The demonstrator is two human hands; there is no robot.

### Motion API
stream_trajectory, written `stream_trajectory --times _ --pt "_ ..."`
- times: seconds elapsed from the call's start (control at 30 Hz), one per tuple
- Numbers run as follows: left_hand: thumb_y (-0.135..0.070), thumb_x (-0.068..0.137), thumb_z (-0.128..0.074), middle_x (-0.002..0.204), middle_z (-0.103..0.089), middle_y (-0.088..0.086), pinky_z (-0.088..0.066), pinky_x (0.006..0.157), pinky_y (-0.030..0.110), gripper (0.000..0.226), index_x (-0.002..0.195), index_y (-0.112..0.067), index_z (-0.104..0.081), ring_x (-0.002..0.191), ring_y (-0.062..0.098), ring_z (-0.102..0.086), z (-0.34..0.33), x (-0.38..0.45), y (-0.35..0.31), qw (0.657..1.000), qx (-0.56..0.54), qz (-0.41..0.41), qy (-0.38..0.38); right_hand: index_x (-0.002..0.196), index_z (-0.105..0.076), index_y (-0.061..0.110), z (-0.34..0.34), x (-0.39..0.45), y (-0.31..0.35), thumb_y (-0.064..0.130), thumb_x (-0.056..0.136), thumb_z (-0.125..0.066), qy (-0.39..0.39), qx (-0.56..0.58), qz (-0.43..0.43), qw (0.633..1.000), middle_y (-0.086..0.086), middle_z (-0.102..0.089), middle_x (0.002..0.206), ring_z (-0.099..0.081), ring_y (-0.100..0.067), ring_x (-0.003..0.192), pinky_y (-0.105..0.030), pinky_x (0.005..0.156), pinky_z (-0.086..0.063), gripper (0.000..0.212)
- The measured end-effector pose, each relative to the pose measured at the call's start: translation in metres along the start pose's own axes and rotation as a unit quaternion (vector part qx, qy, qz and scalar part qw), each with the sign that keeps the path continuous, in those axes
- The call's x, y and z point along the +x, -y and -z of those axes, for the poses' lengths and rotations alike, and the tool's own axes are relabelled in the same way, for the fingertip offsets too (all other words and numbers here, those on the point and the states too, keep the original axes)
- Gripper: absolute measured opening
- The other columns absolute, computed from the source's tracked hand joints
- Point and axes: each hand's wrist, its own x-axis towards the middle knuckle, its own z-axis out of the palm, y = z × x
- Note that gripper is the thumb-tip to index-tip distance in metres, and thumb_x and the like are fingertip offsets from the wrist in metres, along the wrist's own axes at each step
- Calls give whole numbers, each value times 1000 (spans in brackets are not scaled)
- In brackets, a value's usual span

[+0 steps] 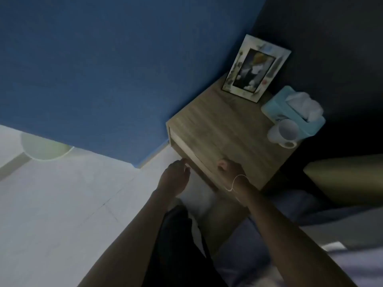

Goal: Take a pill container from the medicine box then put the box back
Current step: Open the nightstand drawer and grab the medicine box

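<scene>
We are reaching toward the wooden nightstand [223, 129] in dim light: our left hand [176, 177] is hovering at its front edge with the fingers loosely curled around nothing, and our right hand [230, 168] is resting on its top near the front edge, though we cannot tell whether that hand is gripping anything. At the back of the nightstand a picture frame [256, 68] is leaning, with a tissue box [294, 110] and a white mug [285, 132] sitting along its right side. The medicine box and pill container are not showing anywhere around the nightstand.
</scene>
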Motion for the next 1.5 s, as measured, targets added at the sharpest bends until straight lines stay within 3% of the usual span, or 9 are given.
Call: stream_trajectory --times 0.1,0.23,0.4,0.6,0.7,0.8,1.0,1.17,1.5 --pt "-19 100 -34 124 -62 8 -41 92 26 34 131 -18 -49 112 22 -59 -27 20 23 1000 14 -22 -17 108 -64 9 -29 20 -11 17 89 -51 -64 -55 69 994 -13 -70 110 -63 -30 105 -32 83 -46 24" --pt "-17 99 -36 119 -62 11 -46 91 32 33 130 -17 -50 107 26 -61 -69 37 55 996 36 -57 -55 124 -61 13 -66 46 -38 20 90 -54 -153 -110 126 974 -12 -62 128 -53 -31 120 -39 102 -41 35" --pt "-17 98 -39 130 -55 14 -48 96 44 38 136 -16 -43 111 32 -57 -118 36 83 991 36 -65 -111 118 -64 13 -88 68 -67 20 90 -56 -255 -123 215 935 -11 -61 128 -55 -37 107 -43 91 -46 29" --pt "-21 97 -41 138 -48 16 -47 96 47 42 138 -14 -41 117 37 -52 -161 14 84 973 46 -70 -213 119 -64 18 -104 70 -83 26 92 -48 -312 -135 268 902 -4 -60 133 -54 -32 111 -43 94 -42 32" --pt "-23 97 -43 144 -43 14 -44 101 47 43 138 -12 -41 124 35 -48 -176 14 75 967 39 -79 -239 117 -63 19 -103 72 -86 27 92 -45 -320 -126 277 897 -3 -60 133 -53 -31 114 -43 95 -43 32" --pt "-27 98 -42 152 -33 14 -34 111 46 48 143 -12 -35 138 32 -34 -185 34 72 963 45 -71 -258 123 -58 16 -103 77 -90 26 93 -42 -322 -143 291 889 -8 -55 138 -43 -31 132 -48 110 -34 36" --pt "-41 99 -32 161 -5 11 -8 122 45 63 150 -12 -9 149 28 0 -189 90 74 963 12 -17 -269 149 -27 12 -106 90 -90 40 96 -16 -280 -176 267 905 -10 -27 158 -16 -26 149 -49 121 -13 61" --pt "-53 95 -35 161 5 11 -6 122 45 78 150 -15 3 149 27 2 -191 126 78 970 -38 -11 -239 148 -29 12 -107 95 -90 41 96 -18 -285 -187 264 902 -11 -31 156 -22 -26 147 -49 120 -15 60" --pt "-46 83 -61 161 4 11 -13 121 48 104 148 -8 11 149 25 -1 -189 148 67 957 -99 -34 -269 146 -35 13 -107 93 -90 38 97 -29 -295 -144 268 906 -10 -35 155 -24 -24 146 -48 120 -19 55"
